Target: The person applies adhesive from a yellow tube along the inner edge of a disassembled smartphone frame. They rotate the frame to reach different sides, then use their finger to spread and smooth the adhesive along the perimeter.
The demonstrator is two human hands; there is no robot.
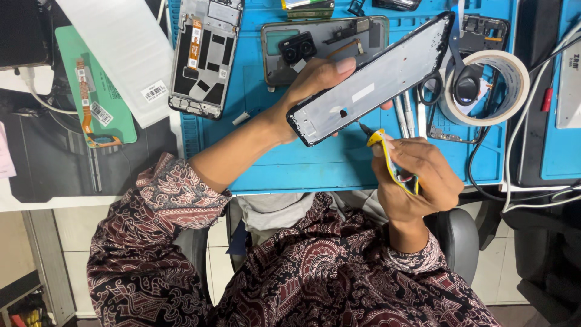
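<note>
Phone display frame [372,79], black-edged with a pale grey inner face and a small hole near its lower end, held tilted above the blue work mat [290,163]; long axis running from lower left near the wrist up to the right toward the tape roll. Gripped at its lower end by the left hand [308,85], thumb lying over the near long edge, remaining fingers hidden behind the frame. Just below the frame's lower long edge, yellow-handled cutting pliers [387,158] pinched in the right hand [417,178], fingers curled tight round the handles, dark tip pointing up and left and nearly touching the frame's underside near its middle; actual contact too small to tell. Frame thus lying up and to the left of the right fingers, with the right hand the nearer to that edge. Beyond on the mat: a grey phone back cover with camera module [321,45] behind the left hand, an opened phone chassis [203,57] further left, tweezers [402,115] under the frame, scissors and a wide roll of white tape [514,79] to the right. Off the mat, a green flat panel with an orange flex cable [97,91] at far left.
</note>
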